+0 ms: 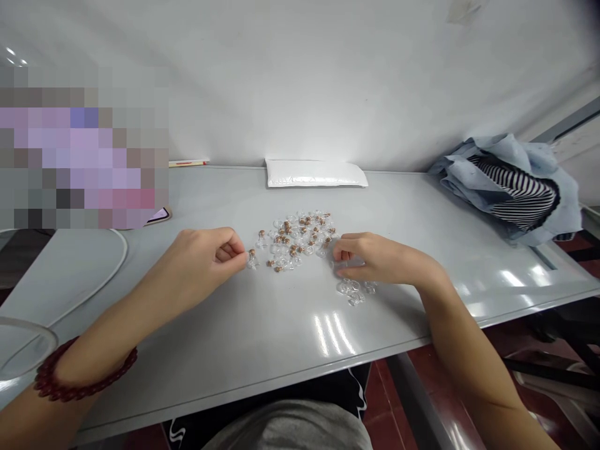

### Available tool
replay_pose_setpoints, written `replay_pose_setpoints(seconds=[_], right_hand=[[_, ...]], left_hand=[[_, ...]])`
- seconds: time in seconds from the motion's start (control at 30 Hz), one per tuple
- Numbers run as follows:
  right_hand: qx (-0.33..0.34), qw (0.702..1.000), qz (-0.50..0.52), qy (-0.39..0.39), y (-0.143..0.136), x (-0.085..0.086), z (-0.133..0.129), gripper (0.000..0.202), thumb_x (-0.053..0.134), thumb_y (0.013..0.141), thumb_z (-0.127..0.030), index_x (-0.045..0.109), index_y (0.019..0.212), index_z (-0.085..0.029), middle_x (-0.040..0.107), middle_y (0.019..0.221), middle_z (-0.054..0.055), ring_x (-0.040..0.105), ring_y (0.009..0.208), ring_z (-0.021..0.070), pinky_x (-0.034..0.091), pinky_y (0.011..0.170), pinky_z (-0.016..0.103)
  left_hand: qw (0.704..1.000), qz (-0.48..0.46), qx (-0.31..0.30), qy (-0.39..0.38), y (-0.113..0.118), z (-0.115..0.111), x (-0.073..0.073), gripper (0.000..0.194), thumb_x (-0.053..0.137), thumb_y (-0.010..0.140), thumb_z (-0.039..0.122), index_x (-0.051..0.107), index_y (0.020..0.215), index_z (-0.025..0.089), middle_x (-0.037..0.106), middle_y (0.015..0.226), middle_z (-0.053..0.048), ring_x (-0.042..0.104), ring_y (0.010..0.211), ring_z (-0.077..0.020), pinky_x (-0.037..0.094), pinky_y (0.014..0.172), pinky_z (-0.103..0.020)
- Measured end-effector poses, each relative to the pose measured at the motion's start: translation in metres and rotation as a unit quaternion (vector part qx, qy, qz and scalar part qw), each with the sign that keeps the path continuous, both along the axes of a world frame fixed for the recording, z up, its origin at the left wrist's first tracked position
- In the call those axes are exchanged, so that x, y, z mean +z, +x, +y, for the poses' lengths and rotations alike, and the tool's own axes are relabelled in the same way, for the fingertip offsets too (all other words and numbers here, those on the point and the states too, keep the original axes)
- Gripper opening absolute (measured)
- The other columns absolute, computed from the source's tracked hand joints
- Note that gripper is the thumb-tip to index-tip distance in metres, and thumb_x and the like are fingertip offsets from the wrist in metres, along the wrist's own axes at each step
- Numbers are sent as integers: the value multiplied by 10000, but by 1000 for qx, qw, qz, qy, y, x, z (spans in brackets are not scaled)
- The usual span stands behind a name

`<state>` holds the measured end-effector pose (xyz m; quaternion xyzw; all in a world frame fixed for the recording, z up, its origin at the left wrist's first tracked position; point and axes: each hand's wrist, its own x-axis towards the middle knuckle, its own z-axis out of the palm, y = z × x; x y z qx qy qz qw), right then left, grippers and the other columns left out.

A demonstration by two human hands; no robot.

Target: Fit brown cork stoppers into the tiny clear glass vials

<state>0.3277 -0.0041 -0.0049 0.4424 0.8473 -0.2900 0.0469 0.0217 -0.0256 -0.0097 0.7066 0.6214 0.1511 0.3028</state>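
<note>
My left hand is closed in a pinch at the left of a heap of small clear pieces with brown tops. Right at its fingertips is one small clear piece with a brown top; the fingers seem to hold its edge. On the heap's right side is my right hand, its fingers curled and the thumb bent towards them. Something small and clear seems to show at those fingertips, too faint to name. Just below this hand lies a smaller group of clear pieces without brown tops.
A white padded packet lies along the wall. At the back left are a pencil-like stick, a phone and a blurred-out area. A white cable curves over the left side. Bunched blue and striped cloth sits on the right.
</note>
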Motion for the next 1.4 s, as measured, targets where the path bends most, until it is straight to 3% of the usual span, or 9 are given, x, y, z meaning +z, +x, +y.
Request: replay_pose_setpoints(seconds=[0.17,0.33,0.43,0.6,0.73,0.97,1.13,1.3,1.4], right_hand=[[12,999,35,33,-7,-3,-1,87,543,794,-105,569,753,-177,591,783,21,498,662,124,387,610,262],[30,967,241,78,-24,-9,-13,85,567,887,-172,642,927,-177,681,831,17,606,736,124,476,707,253],[32,947,308,85,-38,-13,-24,109,567,928,-210,649,995,-182,715,872,21,644,749,117,506,721,247],[49,943,315,99,-50,-17,-34,137,525,975,-237,628,1042,-176,716,921,47,653,780,122,527,710,254],[69,933,326,134,-52,-22,-35,143,465,981,-139,604,997,-167,692,916,61,623,813,129,521,725,265],[106,914,351,176,-57,-32,-43,327,351,831,44,531,1003,-168,623,843,51,560,743,122,512,650,234],[152,904,326,232,-57,-38,-46,390,335,741,79,532,1003,-131,630,850,81,550,740,138,517,656,251],[145,928,270,211,-53,-30,-42,319,359,819,59,566,985,-118,658,885,93,574,735,140,501,633,257],[106,949,222,197,-44,-22,-33,272,398,888,11,598,1005,-132,669,909,82,605,780,153,494,671,273]], left_hand=[[999,-46,-11,4,5,-2,0,213,602,800,430,666,734,237,736,707,5,681,648,-186,497,596,-276],[986,-150,-57,33,25,-15,-1,195,625,834,431,694,809,250,751,798,12,683,721,-165,534,688,-259],[979,-183,-71,58,38,-24,-3,155,633,820,398,667,774,254,730,773,23,670,706,-153,542,690,-256],[973,-217,-58,46,45,-30,-6,144,672,773,372,637,701,252,704,724,29,630,655,-148,532,669,-261],[970,-228,-79,35,44,-29,-8,119,671,776,343,663,695,256,689,697,41,596,622,-128,505,653,-251],[969,-237,-64,-33,46,-29,-8,140,682,749,342,640,664,239,663,627,38,589,593,-135,471,583,-243],[968,-189,-131,103,43,-32,-13,222,658,846,353,619,667,228,661,622,49,558,557,-107,442,570,-217],[950,-137,-149,237,41,-30,-24,274,607,929,356,597,697,211,620,601,55,525,523,-88,414,542,-206],[951,-119,-148,244,40,-29,-25,296,614,925,378,589,689,201,615,602,53,518,518,-88,407,526,-208]])
